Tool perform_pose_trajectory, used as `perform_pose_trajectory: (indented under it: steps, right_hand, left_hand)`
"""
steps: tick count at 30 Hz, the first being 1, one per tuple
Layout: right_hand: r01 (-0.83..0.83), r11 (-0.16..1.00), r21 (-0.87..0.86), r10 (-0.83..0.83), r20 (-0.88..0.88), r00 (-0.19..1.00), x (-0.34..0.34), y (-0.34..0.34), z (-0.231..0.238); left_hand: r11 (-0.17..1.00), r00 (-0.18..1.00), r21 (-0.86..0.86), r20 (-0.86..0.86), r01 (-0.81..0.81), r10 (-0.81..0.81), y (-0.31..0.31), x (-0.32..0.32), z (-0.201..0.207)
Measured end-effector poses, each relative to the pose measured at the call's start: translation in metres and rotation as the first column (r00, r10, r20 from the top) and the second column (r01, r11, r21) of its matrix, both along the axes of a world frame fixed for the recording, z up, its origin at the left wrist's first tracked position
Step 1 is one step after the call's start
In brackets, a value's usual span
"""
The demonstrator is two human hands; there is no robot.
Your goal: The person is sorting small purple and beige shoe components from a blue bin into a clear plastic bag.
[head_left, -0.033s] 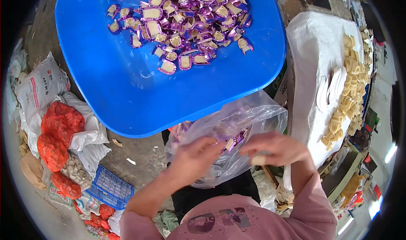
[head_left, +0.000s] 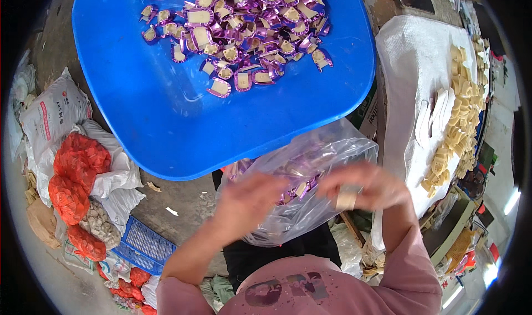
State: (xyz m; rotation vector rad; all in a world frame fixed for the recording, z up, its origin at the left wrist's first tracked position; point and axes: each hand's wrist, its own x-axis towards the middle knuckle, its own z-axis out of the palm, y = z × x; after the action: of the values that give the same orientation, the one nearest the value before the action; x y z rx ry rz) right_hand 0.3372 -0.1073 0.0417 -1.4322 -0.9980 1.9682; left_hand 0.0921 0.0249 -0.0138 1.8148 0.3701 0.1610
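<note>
A clear plastic bag point(head_left: 288, 223) slants up to the right over the person's lap, just below a blue tub point(head_left: 183, 132). Purple-and-cream pieces point(head_left: 301, 191) inside show between the hands, about equally near both. The left hand point(head_left: 250, 197) reaches inward, blurred, grip unclear. The right hand point(head_left: 368, 186) is loosely curled; whether it holds the pale patch point(head_left: 346, 201) by its thumb, I cannot tell.

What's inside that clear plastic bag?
Purple-and-cream pieces show inside the clear plastic bag, some blurred by its wrinkled film. Your left hand covers part of it, so pieces underneath and their total number can't be seen.
</note>
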Motion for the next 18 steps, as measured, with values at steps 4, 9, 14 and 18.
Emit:
perform_pose_trajectory:
  steps: [4, 9, 14, 18]
  right_hand:
    - [0.191, 0.946, 0.261, -0.319, 0.657, 0.683, 0.020, 0.073, -0.055]
    - [-0.001, 0.929, 0.371, -0.348, 0.874, 0.340, 0.003, 0.138, -0.151]
    - [0.133, 0.966, 0.222, -0.249, 0.934, 0.255, -0.006, 0.158, -0.172]
    - [0.205, 0.947, 0.246, -0.299, 0.909, 0.289, 0.006, 0.154, -0.176]
  left_hand:
    - [0.883, 0.851, 0.267, -0.268, -0.385, 0.452, 0.073, 0.051, -0.056]
    - [0.737, 0.757, 0.502, -0.220, -0.453, 0.615, 0.103, 0.086, -0.144]
    - [0.754, 0.741, 0.544, -0.319, -0.368, 0.591, 0.104, 0.100, -0.166]
    - [0.794, 0.778, 0.372, -0.235, -0.481, 0.582, 0.105, 0.089, -0.158]
